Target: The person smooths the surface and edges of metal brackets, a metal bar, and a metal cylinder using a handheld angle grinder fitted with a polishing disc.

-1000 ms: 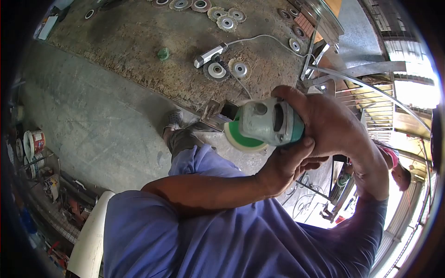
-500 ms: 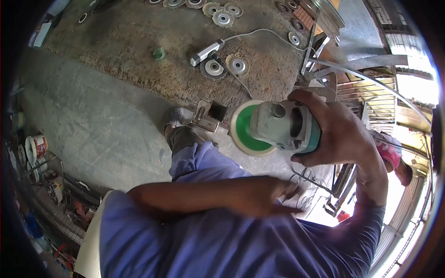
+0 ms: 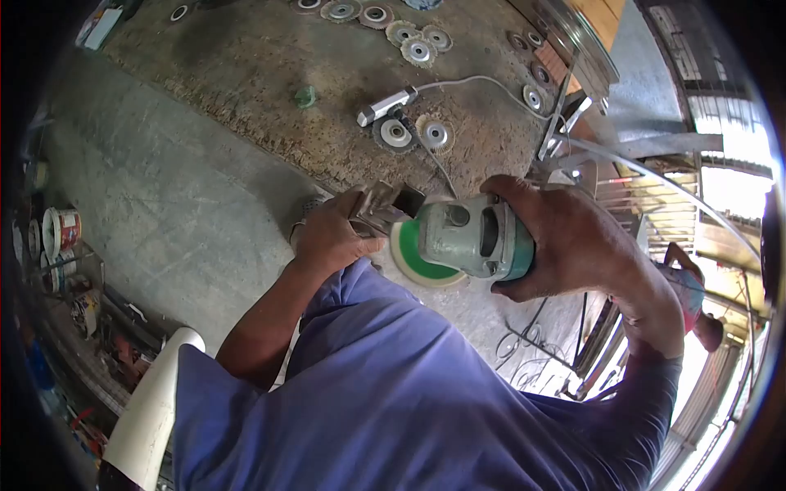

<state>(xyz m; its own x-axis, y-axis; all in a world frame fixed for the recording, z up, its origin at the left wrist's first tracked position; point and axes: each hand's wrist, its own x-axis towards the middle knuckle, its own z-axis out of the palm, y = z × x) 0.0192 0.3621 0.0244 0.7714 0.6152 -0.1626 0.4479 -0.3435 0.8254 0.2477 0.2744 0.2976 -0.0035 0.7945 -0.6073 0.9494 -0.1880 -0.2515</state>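
Note:
My right hand (image 3: 565,237) is wrapped round the body of an angle grinder (image 3: 467,245), whose head points left. Under the head shows a round disc (image 3: 413,255), green inside with a pale rim. My left hand (image 3: 332,235) has its fingers closed on a metal piece with a square opening (image 3: 379,204), at the near edge of the workbench. The disc sits right beside this metal piece and close to my left fingertips.
On the worn workbench (image 3: 270,114) lie several flap discs (image 3: 418,51), a white power strip (image 3: 387,106) with its cable, and a green lump (image 3: 305,96). Buckets (image 3: 61,231) stand at far left. Another person (image 3: 688,290) is at right, near metal bars and loose cables on the floor.
My left hand has swung from across my body out to the metal piece and closed on it. The grinder has shifted slightly left in my right hand.

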